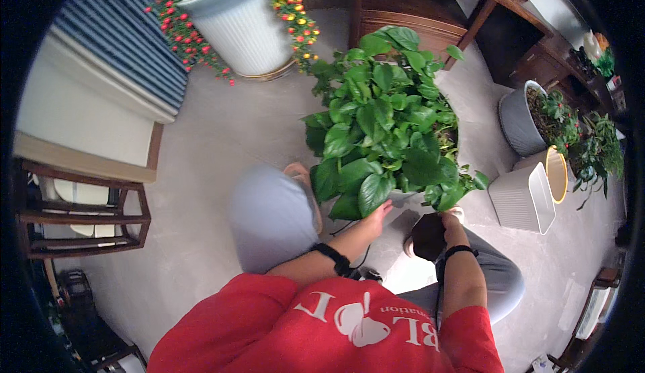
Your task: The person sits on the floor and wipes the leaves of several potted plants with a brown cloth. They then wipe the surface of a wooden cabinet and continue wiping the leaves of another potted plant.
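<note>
A large leafy green plant fills the middle of the view, its pale pot mostly hidden under the leaves. My left hand reaches to the near side of this pot, just below the drooping leaves, with its fingers stretched out and nothing seen in them. To its right, my right hand is closed at the edge of a dark brown, angular object whose kind I cannot make out. Leaves hang just above that hand. Black bands circle both of my wrists.
A tall white ribbed pot with red and yellow berries stands at far left. On the right are a grey planter, a white ribbed bin and a yellow-rimmed container. Wooden furniture lines the back; a dark wooden frame stands left.
</note>
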The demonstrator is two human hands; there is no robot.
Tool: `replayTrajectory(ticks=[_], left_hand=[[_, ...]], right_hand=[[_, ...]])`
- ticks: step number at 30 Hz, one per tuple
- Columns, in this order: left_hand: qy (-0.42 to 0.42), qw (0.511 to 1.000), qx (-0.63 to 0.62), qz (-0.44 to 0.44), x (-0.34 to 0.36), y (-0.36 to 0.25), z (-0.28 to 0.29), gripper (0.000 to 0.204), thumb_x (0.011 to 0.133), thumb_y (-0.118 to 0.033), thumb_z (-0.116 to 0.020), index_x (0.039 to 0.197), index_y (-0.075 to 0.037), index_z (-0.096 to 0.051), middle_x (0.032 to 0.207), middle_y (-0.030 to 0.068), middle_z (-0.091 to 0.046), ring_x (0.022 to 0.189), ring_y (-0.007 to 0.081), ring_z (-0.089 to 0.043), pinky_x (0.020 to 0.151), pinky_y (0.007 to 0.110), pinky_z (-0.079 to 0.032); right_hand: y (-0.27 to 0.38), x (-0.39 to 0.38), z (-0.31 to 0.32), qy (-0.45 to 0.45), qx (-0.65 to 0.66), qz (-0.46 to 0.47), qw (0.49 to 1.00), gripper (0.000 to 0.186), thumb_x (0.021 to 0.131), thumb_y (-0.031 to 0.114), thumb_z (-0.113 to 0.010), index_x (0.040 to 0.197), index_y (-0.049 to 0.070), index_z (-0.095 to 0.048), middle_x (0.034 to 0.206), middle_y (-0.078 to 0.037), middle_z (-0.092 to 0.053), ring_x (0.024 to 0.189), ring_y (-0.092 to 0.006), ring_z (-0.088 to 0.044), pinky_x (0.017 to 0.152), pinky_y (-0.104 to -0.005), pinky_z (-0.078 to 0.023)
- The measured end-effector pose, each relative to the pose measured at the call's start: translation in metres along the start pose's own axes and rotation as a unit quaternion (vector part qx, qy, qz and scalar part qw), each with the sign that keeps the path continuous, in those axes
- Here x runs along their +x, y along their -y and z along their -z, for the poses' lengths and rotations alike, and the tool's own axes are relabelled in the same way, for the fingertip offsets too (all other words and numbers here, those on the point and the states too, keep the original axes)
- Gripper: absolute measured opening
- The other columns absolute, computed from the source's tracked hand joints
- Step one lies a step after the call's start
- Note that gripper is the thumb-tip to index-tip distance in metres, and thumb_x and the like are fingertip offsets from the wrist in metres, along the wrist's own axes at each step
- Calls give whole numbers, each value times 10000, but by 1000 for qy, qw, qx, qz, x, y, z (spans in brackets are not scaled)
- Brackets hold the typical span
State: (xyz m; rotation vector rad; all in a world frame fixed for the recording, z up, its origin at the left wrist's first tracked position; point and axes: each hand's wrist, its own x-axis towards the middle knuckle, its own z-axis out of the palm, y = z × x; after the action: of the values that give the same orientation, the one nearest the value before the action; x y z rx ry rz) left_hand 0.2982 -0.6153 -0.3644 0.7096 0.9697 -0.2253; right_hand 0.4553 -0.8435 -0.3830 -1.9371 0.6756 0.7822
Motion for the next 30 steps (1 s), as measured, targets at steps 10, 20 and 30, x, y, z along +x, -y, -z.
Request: replayTrajectory(ticks=[10, 20, 30], left_hand=[[-66, 988, -122, -62, 25, 17, 6, 516, 1025, -519, -381, 1416, -192, -459, 1367, 31, -561, 1267, 215, -511, 1128, 470, -274], [-79, 978, -164, -103, 28, 13, 22, 462, 1010, -460, -468, 1368, -167, -473, 1304, 52, -570, 1215, 242, -526, 1027, 455, -452], [-76, 975, -165, -128, 30, 2, 32, 377, 992, -387, -520, 1281, -146, -506, 1222, 61, -582, 1108, 264, -569, 929, 482, -524]], right_hand=[[142, 48, 35, 196, 144, 174, 954, 742, 957, 611, -469, 1391, 11, -494, 1270, -117, -630, 1047, -244, -642, 951, -380, -509], [198, 57, 1, 274, 63, 144, 949, 814, 963, 691, -351, 1359, 12, -559, 1235, -117, -653, 1053, -232, -624, 965, -349, -479], [193, 83, 1, 279, 58, 143, 948, 856, 967, 684, -346, 1416, -32, -479, 1392, -121, -555, 1211, -225, -549, 1083, -330, -363]])
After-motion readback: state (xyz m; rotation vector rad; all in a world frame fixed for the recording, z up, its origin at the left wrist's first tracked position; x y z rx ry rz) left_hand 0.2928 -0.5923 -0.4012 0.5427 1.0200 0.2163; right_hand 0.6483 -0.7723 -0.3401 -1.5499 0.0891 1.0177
